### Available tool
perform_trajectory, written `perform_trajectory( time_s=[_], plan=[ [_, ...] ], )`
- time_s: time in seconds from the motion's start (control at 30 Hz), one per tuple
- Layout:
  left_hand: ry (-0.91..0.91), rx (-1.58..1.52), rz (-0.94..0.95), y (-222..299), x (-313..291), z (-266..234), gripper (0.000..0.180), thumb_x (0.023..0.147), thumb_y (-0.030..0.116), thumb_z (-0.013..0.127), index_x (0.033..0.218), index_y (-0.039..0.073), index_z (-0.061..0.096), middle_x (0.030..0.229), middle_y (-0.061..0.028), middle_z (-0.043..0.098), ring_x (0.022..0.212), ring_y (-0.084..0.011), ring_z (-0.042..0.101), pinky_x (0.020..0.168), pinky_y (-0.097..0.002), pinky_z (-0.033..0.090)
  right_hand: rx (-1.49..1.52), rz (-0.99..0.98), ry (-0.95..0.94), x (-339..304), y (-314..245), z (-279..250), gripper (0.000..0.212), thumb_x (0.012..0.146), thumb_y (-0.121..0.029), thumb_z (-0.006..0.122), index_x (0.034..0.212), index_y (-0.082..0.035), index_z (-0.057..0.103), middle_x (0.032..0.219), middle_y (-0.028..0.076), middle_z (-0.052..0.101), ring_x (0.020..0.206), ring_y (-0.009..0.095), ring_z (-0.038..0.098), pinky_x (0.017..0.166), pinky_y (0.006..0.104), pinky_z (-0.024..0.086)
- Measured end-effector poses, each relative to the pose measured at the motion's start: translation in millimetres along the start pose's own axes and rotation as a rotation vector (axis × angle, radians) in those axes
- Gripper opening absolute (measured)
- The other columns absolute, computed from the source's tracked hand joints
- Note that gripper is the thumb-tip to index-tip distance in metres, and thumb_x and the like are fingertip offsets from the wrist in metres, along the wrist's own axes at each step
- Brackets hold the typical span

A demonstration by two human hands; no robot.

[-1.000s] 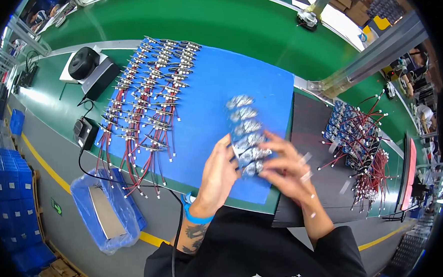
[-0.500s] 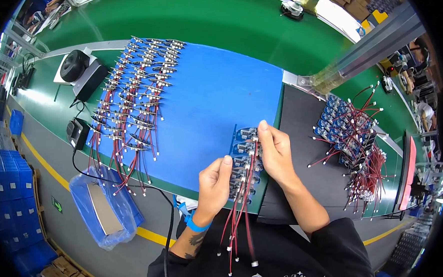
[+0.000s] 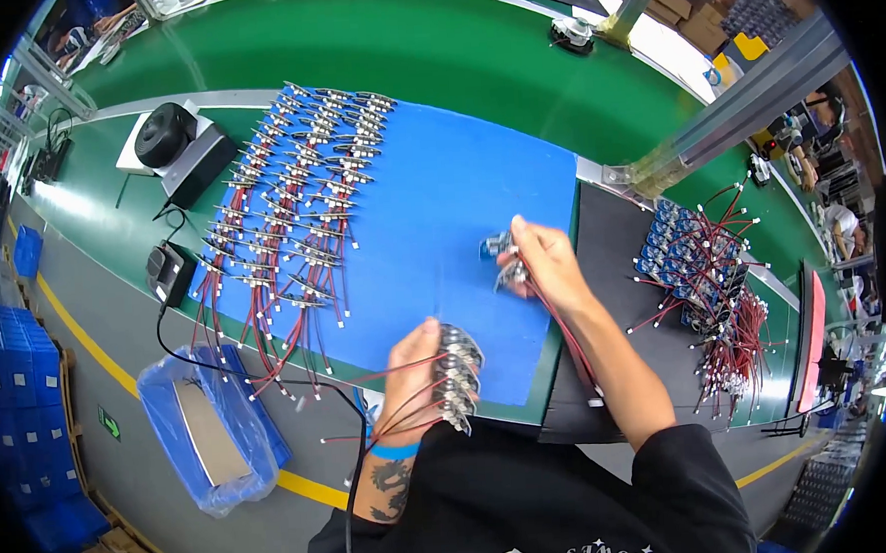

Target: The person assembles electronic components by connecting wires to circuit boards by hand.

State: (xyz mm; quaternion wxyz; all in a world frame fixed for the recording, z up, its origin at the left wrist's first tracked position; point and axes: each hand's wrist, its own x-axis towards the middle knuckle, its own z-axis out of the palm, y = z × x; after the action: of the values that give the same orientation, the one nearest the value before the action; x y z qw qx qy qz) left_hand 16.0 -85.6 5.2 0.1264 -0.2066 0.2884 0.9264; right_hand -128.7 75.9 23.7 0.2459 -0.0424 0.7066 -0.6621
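Note:
My left hand (image 3: 404, 381) is closed on a strip of small circuit boards (image 3: 460, 381), tilted on edge, near the front edge of the bench. Thin red and black wires from this strip trail across my fingers and wrist. Farther up and to the right, over a blue mat (image 3: 459, 206), my right hand (image 3: 555, 271) pinches a small blue circuit board piece (image 3: 495, 245). Its wires hang down along my forearm, ending in a white plug. Motion blurs this piece, so I cannot tell how many boards it has. The two hands are apart.
Several rows of wired circuit boards (image 3: 304, 199) stand on the mat's left part. A pile of wired blue boards (image 3: 691, 263) lies on the black mat (image 3: 604, 298) at right. A lined blue bin (image 3: 271, 441) sits below the left edge; a black cable (image 3: 363, 431) hangs nearby.
Both hands held one board strip together. Now they have moved apart: my right hand has a separate piece up and away, while my left has turned the rest and lowered it slightly.

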Motion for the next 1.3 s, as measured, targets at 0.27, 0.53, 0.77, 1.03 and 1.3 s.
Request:
perform_trajectory(
  time_s=[0.27,0.53,0.77,1.03,1.3],
  plan=[
    [0.446,1.03,0.673,28.2,-34.6,-27.8,0.026,0.103,0.014,0.048,0.093,-0.006,0.062,0.071,0.002,0.059,0.067,-0.0009,0.046,0.057,-0.0196,0.04,-0.396,-0.45,0.006,125.4,-2.1,-41.2,0.04,0.1,-0.033,0.058,0.081,0.002,0.067,0.071,0.003,0.063,0.066,0.007,0.055,0.058,0.0246,0.045],
    [0.149,0.247,0.318,8.0,-60.7,-38.3,0.024,0.102,0.012,0.049,0.11,-0.006,0.063,0.095,-0.0043,0.068,0.084,-0.0067,0.06,0.077,-0.0221,0.048,-0.702,-0.687,-0.014,142.7,-13.0,-43.2,0.035,0.096,-0.029,0.063,0.088,0.003,0.072,0.082,0.005,0.063,0.067,0.01,0.053,0.06,0.0256,0.041],
    [0.196,0.327,0.295,-1.2,-76.9,-37.8,0.023,0.102,0.013,0.05,0.11,-0.005,0.063,0.095,-0.0044,0.067,0.084,-0.0069,0.06,0.077,-0.0224,0.048,-0.442,-0.525,0.048,124.6,-50.1,-43.4,0.022,0.09,-0.022,0.071,0.093,-0.001,0.075,0.068,-0.001,0.063,0.061,0.005,0.051,0.053,0.023,0.039],
    [0.221,0.343,0.373,1.4,-78.2,-36.0,0.023,0.102,0.013,0.05,0.107,-0.005,0.063,0.093,-0.0038,0.066,0.084,-0.007,0.058,0.077,-0.0226,0.048,-0.646,-0.668,-0.026,199.2,-50.1,-6.6,0.023,0.09,-0.018,0.067,0.098,0.002,0.073,0.08,0.011,0.07,0.07,0.015,0.063,0.064,0.0299,0.051],
    [0.255,0.35,0.404,4.6,-85.9,-37.3,0.023,0.102,0.013,0.05,0.106,-0.006,0.063,0.092,-0.0039,0.066,0.083,-0.0072,0.058,0.076,-0.0224,0.048,-0.804,-0.63,-0.22,220.8,-53.5,-18.7,0.022,0.091,-0.017,0.064,0.102,0.001,0.071,0.092,0.015,0.07,0.079,0.021,0.065,0.073,0.0333,0.052]
  ],
)
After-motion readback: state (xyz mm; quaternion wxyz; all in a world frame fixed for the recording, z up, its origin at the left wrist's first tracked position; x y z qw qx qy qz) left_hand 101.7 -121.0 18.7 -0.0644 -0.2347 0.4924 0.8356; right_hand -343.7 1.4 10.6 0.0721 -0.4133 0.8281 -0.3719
